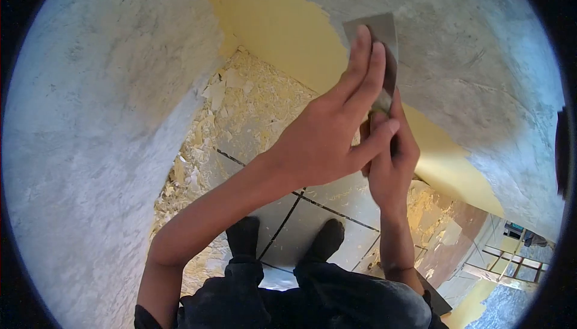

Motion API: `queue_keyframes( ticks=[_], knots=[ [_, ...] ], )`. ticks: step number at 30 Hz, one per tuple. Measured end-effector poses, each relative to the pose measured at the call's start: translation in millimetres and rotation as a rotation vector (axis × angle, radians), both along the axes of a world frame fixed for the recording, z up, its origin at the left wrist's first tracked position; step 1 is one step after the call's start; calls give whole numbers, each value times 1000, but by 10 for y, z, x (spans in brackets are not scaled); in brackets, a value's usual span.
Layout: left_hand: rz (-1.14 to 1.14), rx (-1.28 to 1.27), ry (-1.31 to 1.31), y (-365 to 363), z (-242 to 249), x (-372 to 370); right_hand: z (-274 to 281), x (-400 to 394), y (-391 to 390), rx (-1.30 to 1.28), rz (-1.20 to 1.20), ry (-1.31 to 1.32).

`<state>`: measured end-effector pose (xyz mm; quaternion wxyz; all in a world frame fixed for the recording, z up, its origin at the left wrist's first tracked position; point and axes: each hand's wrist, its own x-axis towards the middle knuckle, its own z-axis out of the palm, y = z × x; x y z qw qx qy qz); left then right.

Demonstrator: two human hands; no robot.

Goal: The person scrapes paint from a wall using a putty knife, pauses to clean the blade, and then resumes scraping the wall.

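A flat metal scraper point(387, 23) is held up against the wall, its wide blade at the top beside the edge of the yellow paint point(276, 19). My right hand point(393, 163) is closed around its handle, which is mostly hidden by the fingers. My left hand point(336, 121) lies over the scraper, two fingers stretched along the blade and the thumb across near the handle.
Bare grey wall point(90, 88) rises at the left and more grey wall point(469, 46) at the right. Peeled yellow flakes point(240, 94) cover the tiled floor point(279, 209) along the wall's foot. Two dark-shod feet point(243, 237) stand below. A window-like frame point(511, 263) shows at lower right.
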<state>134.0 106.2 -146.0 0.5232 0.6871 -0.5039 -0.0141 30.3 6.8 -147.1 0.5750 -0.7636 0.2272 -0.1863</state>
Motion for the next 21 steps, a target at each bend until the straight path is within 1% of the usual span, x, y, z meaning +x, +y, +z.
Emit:
queue_keyframes(
  ticks=[2,4,6,8,9,10,11,12,13,14,15,16,17,19,20,21],
  knots=[
    [113,-27,97,-49,-70,15,-16,46,-11,-11,8,21],
    [100,-64,99,-35,-91,9,35,156,14,-20,70,14],
    [80,-90,92,-7,-65,13,66,15,44,-27,40,21],
    [-15,34,-112,11,-31,22,88,-103,50,4,-27,26],
    [-10,34,-108,-1,-42,42,127,-69,12,57,-13,95],
    [63,32,-68,-28,-66,61,88,20,-5,59,-14,105],
    [135,28,-26,-46,-88,50,35,142,-9,5,26,51],
    [135,25,-22,-46,-99,36,8,216,3,-54,68,-12],
    [114,-19,53,-32,-102,39,44,230,37,-149,77,-28],
    [92,-59,125,-14,-94,49,53,168,44,-147,76,-32],
    [91,-56,118,6,-61,42,61,70,54,-85,43,-12],
    [32,-16,77,26,-18,29,64,44,59,-25,14,3],
    [-21,23,39,38,1,29,79,96,56,-25,20,-4],
    [33,9,64,0,-78,96,108,150,49,-24,18,96],
    [80,-9,86,-15,-108,99,90,151,55,-23,20,107],
    [81,-12,88,-13,-113,89,74,176,56,-27,36,55]
  ],
)
